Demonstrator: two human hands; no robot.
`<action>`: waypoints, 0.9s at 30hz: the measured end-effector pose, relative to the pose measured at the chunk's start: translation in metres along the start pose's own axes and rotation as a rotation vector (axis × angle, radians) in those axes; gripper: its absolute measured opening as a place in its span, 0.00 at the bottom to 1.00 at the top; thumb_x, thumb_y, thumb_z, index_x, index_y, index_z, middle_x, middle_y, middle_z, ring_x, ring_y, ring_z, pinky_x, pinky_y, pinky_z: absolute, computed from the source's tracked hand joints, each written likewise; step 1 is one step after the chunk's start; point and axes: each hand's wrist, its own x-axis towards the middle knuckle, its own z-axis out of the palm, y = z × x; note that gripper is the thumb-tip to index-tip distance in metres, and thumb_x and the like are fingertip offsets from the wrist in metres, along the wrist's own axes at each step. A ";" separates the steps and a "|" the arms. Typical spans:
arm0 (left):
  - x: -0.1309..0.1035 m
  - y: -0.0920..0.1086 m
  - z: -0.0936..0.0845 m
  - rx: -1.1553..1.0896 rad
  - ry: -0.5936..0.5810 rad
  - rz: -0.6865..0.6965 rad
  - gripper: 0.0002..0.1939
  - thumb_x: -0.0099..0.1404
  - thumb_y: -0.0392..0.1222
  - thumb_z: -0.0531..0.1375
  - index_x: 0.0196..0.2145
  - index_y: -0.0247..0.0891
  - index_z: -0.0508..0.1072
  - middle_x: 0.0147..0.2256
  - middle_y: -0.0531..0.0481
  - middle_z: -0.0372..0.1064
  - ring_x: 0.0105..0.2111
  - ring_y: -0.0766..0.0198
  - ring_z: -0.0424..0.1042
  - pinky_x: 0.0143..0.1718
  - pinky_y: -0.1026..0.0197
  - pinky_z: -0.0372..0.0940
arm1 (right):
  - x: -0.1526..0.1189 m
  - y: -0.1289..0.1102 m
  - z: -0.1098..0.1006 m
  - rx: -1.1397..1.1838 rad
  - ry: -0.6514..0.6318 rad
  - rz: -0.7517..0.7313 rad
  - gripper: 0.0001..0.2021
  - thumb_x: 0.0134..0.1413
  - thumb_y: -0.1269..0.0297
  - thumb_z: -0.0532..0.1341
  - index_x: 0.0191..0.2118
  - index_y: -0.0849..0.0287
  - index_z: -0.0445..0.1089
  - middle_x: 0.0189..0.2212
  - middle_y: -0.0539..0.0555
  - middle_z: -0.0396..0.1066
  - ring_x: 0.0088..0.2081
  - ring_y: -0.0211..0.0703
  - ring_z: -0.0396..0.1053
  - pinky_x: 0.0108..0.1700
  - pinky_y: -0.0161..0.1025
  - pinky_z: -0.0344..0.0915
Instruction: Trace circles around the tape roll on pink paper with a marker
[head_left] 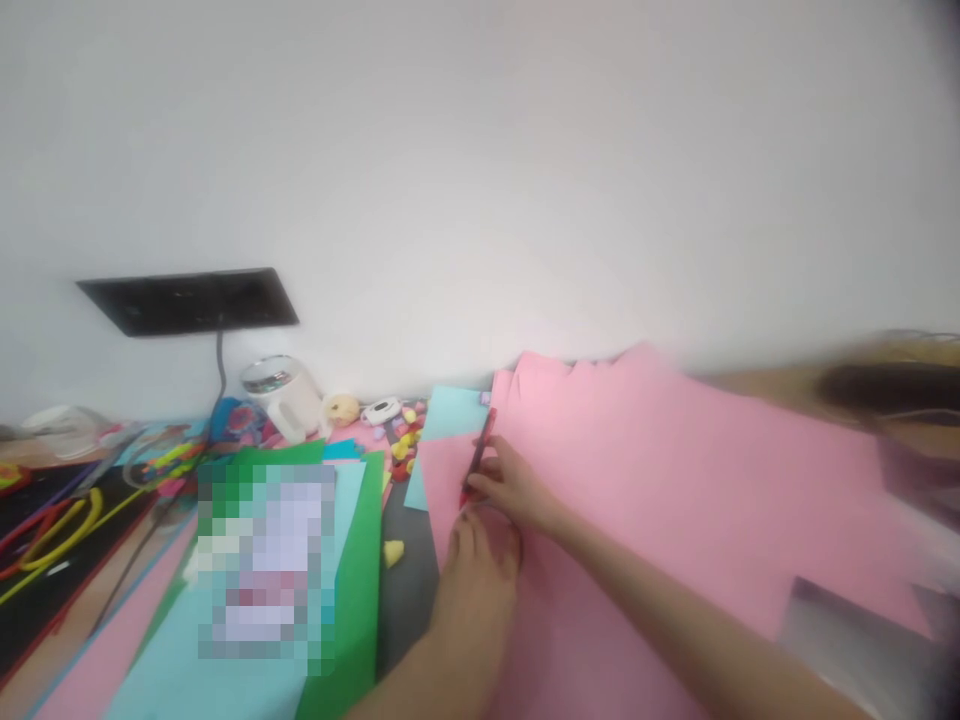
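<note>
My right hand [510, 485] closes its thumb and fingers on a slim red-and-black pen [478, 458], which lies slanted over the left part of the pink paper [615, 480]. My left hand [480, 565] rests palm down on the same paper, just below the pen's lower end, its fingers stretched forward. A thin dark curved edge shows beside those fingers; what it belongs to is unclear. Under the pink paper's left side, a light blue sheet [452, 412] sticks out.
Left lie green paper [360, 600], light blue paper [157, 670] and a blurred-out phone-like object [289, 550]. Small colourful pieces [405, 445], a white device [289, 400] and a dark mat with cords [75, 540] stand around. A cable hangs from the black wall panel [187, 300].
</note>
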 end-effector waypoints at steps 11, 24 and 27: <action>0.003 -0.004 -0.003 -0.066 -0.037 0.022 0.25 0.59 0.29 0.54 0.55 0.32 0.62 0.51 0.33 0.63 0.50 0.50 0.63 0.46 0.51 0.63 | 0.004 -0.008 0.000 -0.348 -0.037 -0.075 0.18 0.49 0.72 0.57 0.48 0.54 0.57 0.27 0.48 0.73 0.29 0.42 0.72 0.29 0.36 0.65; 0.007 -0.012 -0.006 -0.241 -0.139 -0.038 0.18 0.59 0.27 0.51 0.46 0.36 0.68 0.42 0.42 0.63 0.40 0.57 0.64 0.35 0.58 0.63 | -0.025 -0.006 -0.043 -0.360 0.169 -0.011 0.14 0.46 0.65 0.60 0.41 0.57 0.59 0.23 0.47 0.72 0.27 0.43 0.71 0.29 0.37 0.64; 0.010 -0.015 -0.019 -0.295 -0.184 -0.047 0.16 0.60 0.28 0.51 0.45 0.37 0.68 0.41 0.43 0.63 0.39 0.58 0.64 0.36 0.58 0.63 | -0.039 0.001 -0.046 -0.251 0.250 0.038 0.14 0.46 0.63 0.61 0.39 0.56 0.58 0.24 0.48 0.73 0.27 0.44 0.72 0.28 0.38 0.66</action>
